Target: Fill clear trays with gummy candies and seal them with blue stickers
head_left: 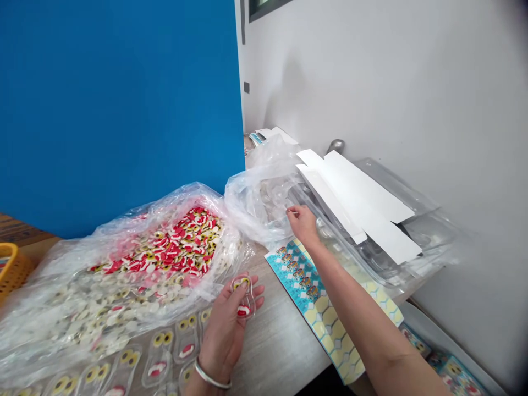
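My left hand (pixel 225 324) is closed round a small clear plastic blister (pixel 249 302), which carries yellow-rimmed eye pieces at the top and a red-and-white mouth piece at the bottom. Farther off, my right hand (pixel 303 221) is pinched at the edge of a clear plastic bag (pixel 264 201) of transparent pieces; what its fingers hold is too small to make out. Left of my hands lies a big open bag (pixel 82 258) full of red-and-white mouth pieces (pixel 165 247) and eye pieces. Several filled blisters (pixel 159 355) lie in rows at the lower left.
A printed blue-and-yellow card sheet (pixel 305 291) lies under my right forearm. White folded cardboard (pixel 355 192) rests on clear plastic trays (pixel 433 236) by the wall. A blue partition (pixel 124 110) stands behind. A yellow basket (pixel 14 269) is at far left, and printed packs (pixel 457 374) lie at lower right.
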{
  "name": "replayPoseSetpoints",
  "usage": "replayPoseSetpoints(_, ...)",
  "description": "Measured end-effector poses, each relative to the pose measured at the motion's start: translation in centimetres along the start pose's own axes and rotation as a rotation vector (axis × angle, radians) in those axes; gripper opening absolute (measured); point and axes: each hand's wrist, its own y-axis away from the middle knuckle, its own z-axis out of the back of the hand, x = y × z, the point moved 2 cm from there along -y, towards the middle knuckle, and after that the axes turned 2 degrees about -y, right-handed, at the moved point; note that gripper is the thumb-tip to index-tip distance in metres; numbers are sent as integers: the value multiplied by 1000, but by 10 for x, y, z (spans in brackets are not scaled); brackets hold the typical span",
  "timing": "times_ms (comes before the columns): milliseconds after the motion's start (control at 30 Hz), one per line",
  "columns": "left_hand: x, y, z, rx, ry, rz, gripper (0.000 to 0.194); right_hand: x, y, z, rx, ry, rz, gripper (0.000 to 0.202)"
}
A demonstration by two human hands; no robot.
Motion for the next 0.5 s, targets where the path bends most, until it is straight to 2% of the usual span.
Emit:
replayPoseSetpoints(67, -2, 1, -5, 21, 16, -11, 17, 11, 10, 11, -21, -26, 30, 26)
replayPoseSetpoints(133, -3, 3, -9, 46, 71, -21, 19, 29, 32, 21, -12, -61, 120, 24)
replayPoseSetpoints(200, -3, 4, -11, 70, 163, -19, 22, 50, 66, 28, 19, -63, 281, 20)
replayPoseSetpoints(333, 2, 6, -12, 171, 339, -41, 28, 78, 148, 27, 128, 192, 560, 24)
replayPoseSetpoints(400, 7, 7, -13, 203, 377, -59, 30, 85, 183, 23, 176, 259, 639, 26)
replayPoseSetpoints(500, 15, 11, -11, 161, 400, -28, 34, 94, 216, 22, 210, 206, 663, 25)
